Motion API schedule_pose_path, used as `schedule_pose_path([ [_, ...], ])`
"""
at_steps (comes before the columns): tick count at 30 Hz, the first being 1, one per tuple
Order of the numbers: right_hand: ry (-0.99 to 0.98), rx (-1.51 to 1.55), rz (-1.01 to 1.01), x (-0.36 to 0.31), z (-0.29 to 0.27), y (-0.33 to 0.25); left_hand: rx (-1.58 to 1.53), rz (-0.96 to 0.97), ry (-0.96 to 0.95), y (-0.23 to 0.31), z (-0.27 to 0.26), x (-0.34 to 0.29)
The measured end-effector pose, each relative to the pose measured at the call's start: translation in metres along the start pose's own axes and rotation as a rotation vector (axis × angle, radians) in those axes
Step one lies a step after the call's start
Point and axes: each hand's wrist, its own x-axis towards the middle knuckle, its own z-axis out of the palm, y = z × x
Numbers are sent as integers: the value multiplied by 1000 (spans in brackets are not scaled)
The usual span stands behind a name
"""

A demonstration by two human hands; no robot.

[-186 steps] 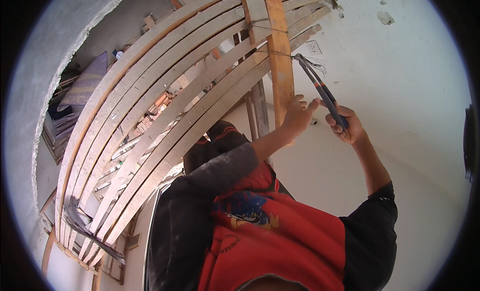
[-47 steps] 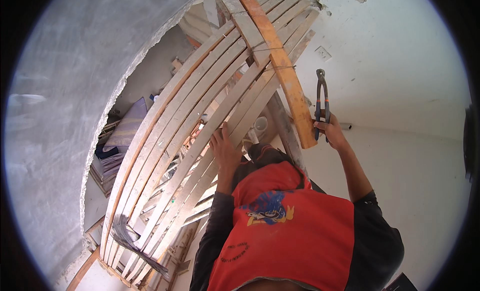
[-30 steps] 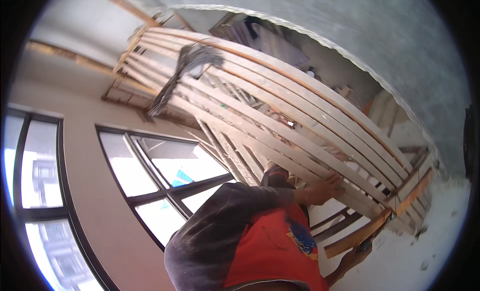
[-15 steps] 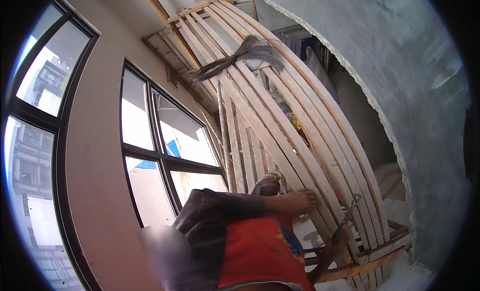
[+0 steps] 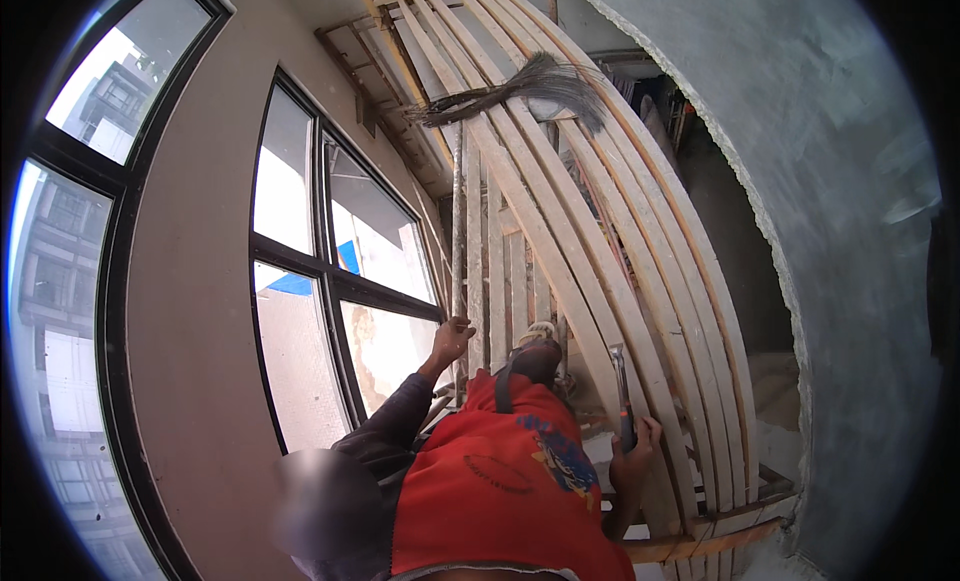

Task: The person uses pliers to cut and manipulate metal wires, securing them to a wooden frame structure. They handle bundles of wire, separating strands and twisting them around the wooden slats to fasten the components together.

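Observation:
My left hand [image 5: 453, 343] is raised near the window, its fingers closed around an upright wooden pole [image 5: 458, 201]. In my right hand [image 5: 637, 454] is a hammer [image 5: 622, 386], gripped by its dark handle with the metal head pointing up and away from me. Beneath the hammer runs a platform of long, pale wooden planks [image 5: 560, 251], laid side by side with gaps between some of them. A bundle of thin dark wires [image 5: 530, 89] lies across the planks toward the far end.
Black-framed windows [image 5: 325, 271] line the pinkish wall on the left. To the right stands a grey plastered wall [image 5: 860, 181] with a rough, broken edge beside a dark opening. Wooden slats [image 5: 495, 271] stand below the planks, and a crosspiece [image 5: 700, 541] supports their near end.
My left hand has left the planks and moved left to the upright pole. My right hand has brought the hammer up and to the left over the planks. The view has shifted slightly.

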Motion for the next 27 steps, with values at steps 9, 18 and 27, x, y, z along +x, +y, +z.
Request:
schedule_pose_path([
  [9,-50,-7,-5,21,-11,-7,218,-351,-266,-175,17,-64],
  [18,-44,-31,-25,85,6,-45,-265,-350,-12,-162,9,-40],
  [27,-200,280,-101,149,59,-98,-489,-488,5,-164,-26,-13],
])
